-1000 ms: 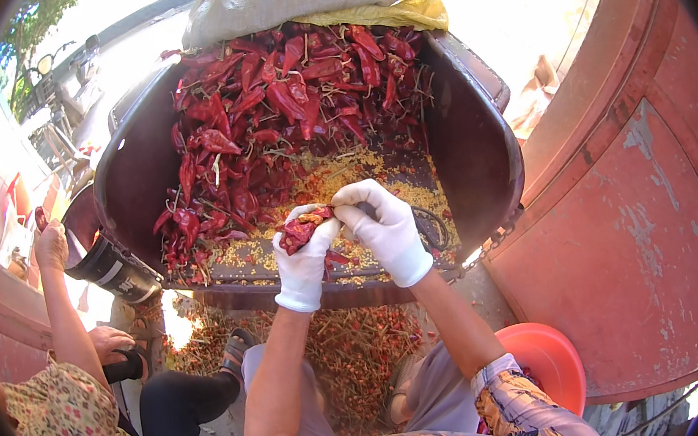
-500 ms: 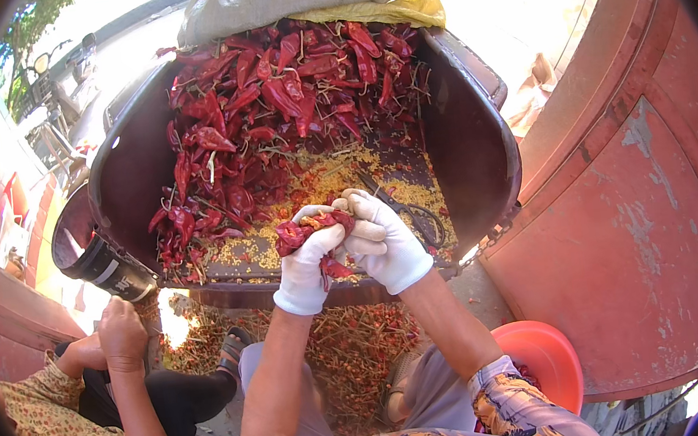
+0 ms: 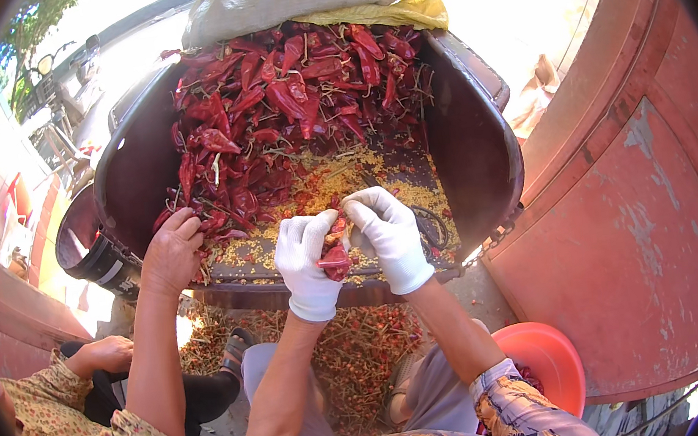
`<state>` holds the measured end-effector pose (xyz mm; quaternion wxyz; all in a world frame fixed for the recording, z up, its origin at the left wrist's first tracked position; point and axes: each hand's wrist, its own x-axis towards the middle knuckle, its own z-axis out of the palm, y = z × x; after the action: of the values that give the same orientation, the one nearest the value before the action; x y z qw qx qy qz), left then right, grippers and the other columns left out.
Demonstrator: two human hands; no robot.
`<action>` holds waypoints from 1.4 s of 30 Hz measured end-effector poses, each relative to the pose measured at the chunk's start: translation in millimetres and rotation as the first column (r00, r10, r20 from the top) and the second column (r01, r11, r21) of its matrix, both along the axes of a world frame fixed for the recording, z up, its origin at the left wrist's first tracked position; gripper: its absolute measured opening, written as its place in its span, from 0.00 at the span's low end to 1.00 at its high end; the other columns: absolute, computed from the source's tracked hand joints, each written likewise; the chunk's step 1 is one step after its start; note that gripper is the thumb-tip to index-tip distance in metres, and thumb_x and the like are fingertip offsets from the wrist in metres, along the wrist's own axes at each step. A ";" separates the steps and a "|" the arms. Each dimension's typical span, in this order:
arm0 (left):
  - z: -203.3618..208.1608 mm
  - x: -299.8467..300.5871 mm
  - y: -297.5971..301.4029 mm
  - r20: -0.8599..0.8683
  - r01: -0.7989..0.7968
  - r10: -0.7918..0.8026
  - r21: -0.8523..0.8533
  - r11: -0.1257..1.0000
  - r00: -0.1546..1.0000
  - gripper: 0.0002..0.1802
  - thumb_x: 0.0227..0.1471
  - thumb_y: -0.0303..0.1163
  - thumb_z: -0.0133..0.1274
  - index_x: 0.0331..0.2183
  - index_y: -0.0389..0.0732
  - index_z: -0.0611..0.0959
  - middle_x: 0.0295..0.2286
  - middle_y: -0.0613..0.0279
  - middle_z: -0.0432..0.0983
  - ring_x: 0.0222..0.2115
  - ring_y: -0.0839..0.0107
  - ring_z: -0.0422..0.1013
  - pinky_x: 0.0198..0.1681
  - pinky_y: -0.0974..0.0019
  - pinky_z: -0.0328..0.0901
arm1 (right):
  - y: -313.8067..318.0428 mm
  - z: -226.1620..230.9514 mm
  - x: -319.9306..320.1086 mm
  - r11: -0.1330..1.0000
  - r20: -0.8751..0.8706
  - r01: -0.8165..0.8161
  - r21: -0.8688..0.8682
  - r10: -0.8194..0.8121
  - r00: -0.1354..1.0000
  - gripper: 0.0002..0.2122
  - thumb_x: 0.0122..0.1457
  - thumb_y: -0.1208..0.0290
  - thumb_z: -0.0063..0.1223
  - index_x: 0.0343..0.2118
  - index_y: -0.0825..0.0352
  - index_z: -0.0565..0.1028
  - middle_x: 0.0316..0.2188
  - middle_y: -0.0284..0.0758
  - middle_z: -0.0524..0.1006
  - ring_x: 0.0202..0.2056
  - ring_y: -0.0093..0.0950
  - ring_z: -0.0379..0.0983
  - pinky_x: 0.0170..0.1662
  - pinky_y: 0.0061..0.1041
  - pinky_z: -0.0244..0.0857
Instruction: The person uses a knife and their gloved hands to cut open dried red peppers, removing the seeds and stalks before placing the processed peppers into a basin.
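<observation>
In white gloves, my two hands meet over the near part of a dark tub. My left hand is closed round a torn dried red chili pepper, whose pale inside shows. Thumb and fingers of my right hand pinch together at the pepper's upper end. Below and around them, yellow seeds are scattered over the tub floor. Dark-handled scissors lie just right of my right hand, partly covered by it. A heap of dried red chili peppers fills the tub's far and left parts.
At the left, a co-worker's hand touches the heap's near edge. A black bucket stands left of the tub. A grey and yellow sack lies over the far rim. An orange-red basin sits by my right leg.
The co-worker's hand has reached from beside the bucket to the peppers. My hands have drawn slightly apart, and the pepper between them now hangs more upright with its inside showing.
</observation>
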<state>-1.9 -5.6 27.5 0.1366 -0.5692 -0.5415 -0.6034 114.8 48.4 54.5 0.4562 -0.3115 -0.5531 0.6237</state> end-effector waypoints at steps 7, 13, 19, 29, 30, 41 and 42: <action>1.6 12.8 0.3 0.295 0.121 -0.109 -0.026 0.992 0.949 0.13 0.41 0.20 0.59 0.34 0.36 0.79 0.27 0.58 0.72 0.28 0.65 0.71 0.33 0.66 0.66 | -5.9 -14.9 -9.2 0.850 0.001 0.227 0.475 -0.258 0.966 0.04 0.59 0.78 0.54 0.37 0.68 0.74 0.26 0.26 0.74 0.23 0.11 0.66 0.25 0.12 0.61; -6.3 20.3 2.0 0.509 0.254 -0.223 0.010 0.967 0.832 0.10 0.46 0.22 0.58 0.34 0.35 0.78 0.28 0.64 0.72 0.29 0.76 0.70 0.34 0.72 0.65 | 0.3 -6.1 0.1 0.980 -0.334 -0.102 -0.174 0.039 0.942 0.05 0.62 0.74 0.50 0.38 0.67 0.71 0.26 0.28 0.75 0.14 0.09 0.56 0.16 0.11 0.48; -1.5 22.8 0.7 0.810 0.533 -0.399 0.130 0.836 0.430 0.10 0.47 0.23 0.58 0.34 0.38 0.78 0.31 0.67 0.75 0.33 0.78 0.71 0.38 0.72 0.66 | 12.4 -17.0 13.1 0.688 -0.785 -0.639 -0.345 0.161 0.598 0.06 0.65 0.74 0.45 0.41 0.69 0.72 0.30 0.30 0.76 0.12 0.09 0.52 0.14 0.10 0.48; -18.4 -10.3 8.6 0.939 0.557 -0.343 0.277 0.783 0.016 0.04 0.54 0.30 0.54 0.33 0.43 0.76 0.20 0.67 0.69 0.20 0.77 0.66 0.23 0.72 0.62 | 30.2 14.7 61.1 0.874 -0.453 -0.486 -0.013 0.428 0.782 0.09 0.63 0.67 0.47 0.39 0.65 0.76 0.28 0.29 0.75 0.13 0.11 0.54 0.15 0.10 0.49; -13.2 -10.0 9.0 0.945 0.464 -0.321 0.314 0.828 -0.067 0.05 0.54 0.33 0.56 0.32 0.43 0.78 0.21 0.68 0.71 0.22 0.78 0.67 0.24 0.72 0.62 | 27.9 20.0 69.9 0.884 -0.055 -0.467 -0.015 0.466 0.883 0.09 0.62 0.66 0.49 0.38 0.65 0.77 0.26 0.30 0.76 0.14 0.10 0.57 0.15 0.11 0.51; -31.5 -11.0 26.5 0.955 0.410 -0.221 0.285 0.867 -0.197 0.09 0.53 0.35 0.58 0.37 0.44 0.80 0.29 0.68 0.76 0.25 0.76 0.71 0.24 0.70 0.68 | 49.6 -40.6 28.7 0.754 0.736 -0.242 0.611 -0.427 0.525 0.09 0.52 0.63 0.58 0.34 0.58 0.78 0.35 0.37 0.72 0.32 0.39 0.74 0.37 0.34 0.69; -31.6 -11.6 26.0 0.953 0.407 -0.228 0.293 0.865 -0.201 0.09 0.53 0.35 0.58 0.37 0.44 0.80 0.29 0.68 0.76 0.25 0.76 0.71 0.24 0.70 0.68 | 50.7 -44.7 25.1 0.736 0.739 -0.268 0.621 -0.438 0.511 0.08 0.53 0.64 0.57 0.34 0.58 0.77 0.36 0.38 0.72 0.31 0.40 0.75 0.36 0.36 0.69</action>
<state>-13.5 20.4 -4.1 -0.4977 -0.0610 -0.3338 -0.7982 139.8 99.1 9.8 0.2346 -0.4190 -0.8693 0.1173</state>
